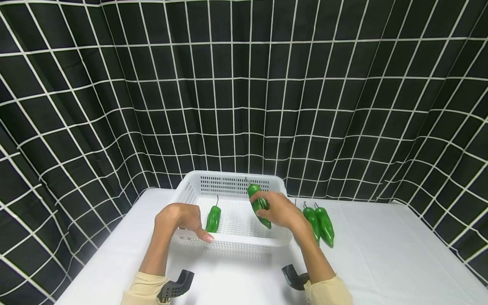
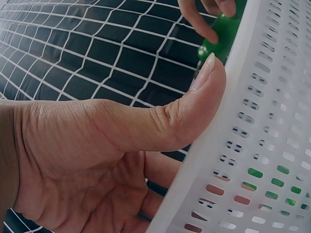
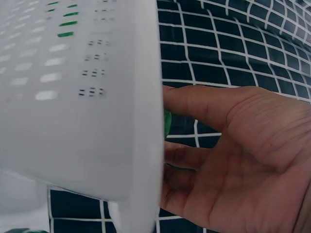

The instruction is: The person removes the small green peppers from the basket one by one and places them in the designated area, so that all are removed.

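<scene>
My right hand grips a long green pepper over the right part of a white plastic basket, stem toward the back. In the right wrist view the basket wall hides most of that pepper. At the front left corner, my left hand holds the basket's rim, the thumb lying against it and the other fingers partly hidden behind the perforated wall. Inside the basket, near the left hand, lies another green pepper with a long stem.
To the right of the basket, several green peppers lie side by side on the white tablecloth, one partly hidden by my right arm. A black curtain with a white grid stands behind the table and along both sides.
</scene>
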A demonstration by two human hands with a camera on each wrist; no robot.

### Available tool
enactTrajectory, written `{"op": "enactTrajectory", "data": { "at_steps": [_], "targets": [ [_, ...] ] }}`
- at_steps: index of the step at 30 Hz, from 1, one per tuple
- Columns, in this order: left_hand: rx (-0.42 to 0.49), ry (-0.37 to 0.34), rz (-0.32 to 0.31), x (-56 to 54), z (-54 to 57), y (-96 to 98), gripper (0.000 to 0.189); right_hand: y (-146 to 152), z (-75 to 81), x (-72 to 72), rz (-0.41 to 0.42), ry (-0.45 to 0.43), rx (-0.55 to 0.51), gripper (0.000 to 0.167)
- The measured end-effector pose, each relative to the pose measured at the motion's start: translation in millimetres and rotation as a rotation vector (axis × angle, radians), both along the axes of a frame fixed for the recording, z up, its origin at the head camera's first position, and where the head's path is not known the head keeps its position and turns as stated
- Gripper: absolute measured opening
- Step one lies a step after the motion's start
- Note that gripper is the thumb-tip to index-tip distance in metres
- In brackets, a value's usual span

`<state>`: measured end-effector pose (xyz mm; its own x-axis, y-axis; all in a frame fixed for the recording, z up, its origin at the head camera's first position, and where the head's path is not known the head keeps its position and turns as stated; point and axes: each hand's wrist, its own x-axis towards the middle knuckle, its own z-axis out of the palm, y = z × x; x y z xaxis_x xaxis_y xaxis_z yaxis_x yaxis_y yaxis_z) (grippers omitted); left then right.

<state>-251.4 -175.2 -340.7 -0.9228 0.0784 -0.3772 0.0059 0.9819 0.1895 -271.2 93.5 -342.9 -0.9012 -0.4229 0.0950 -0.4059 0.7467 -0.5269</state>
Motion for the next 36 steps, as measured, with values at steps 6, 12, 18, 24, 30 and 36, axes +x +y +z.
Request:
{"op": "enactTrajectory", "data": {
  "at_steps": [6, 12, 18, 24, 30, 36],
  "targets": [
    [0.0, -0.002, -0.001, 0.2, 0.7, 0.1, 0.055, 8.9, 6.9, 0.8, -0.004, 0.008, -0.014, 0.035],
    [-0.009, -0.005, -0.011, 0.2, 1.4, 0.6, 0.055, 20.8, 14.2, 2.1, -0.011, 0.023, -0.02, 0.036],
    [-0.01, -0.003, -0.005, 0.9, 1.7, 0.4, 0.055, 33.9, 20.2, 3.2, -0.022, 0.0, -0.026, 0.036],
    [-0.008, -0.001, -0.009, 1.3, 1.8, 0.3, 0.054, 44.9, 23.1, 3.7, -0.05, 0.001, -0.024, 0.035],
    [-0.006, 0.001, -0.011, 1.4, 2.1, 0.1, 0.054, 56.3, 25.6, 4.3, -0.073, 0.004, -0.007, 0.035],
    [-0.006, -0.004, -0.009, 0.8, 1.7, 0.4, 0.054, 71.4, 27.6, 4.5, -0.097, 0.017, 0.003, 0.037]
  ]
}}
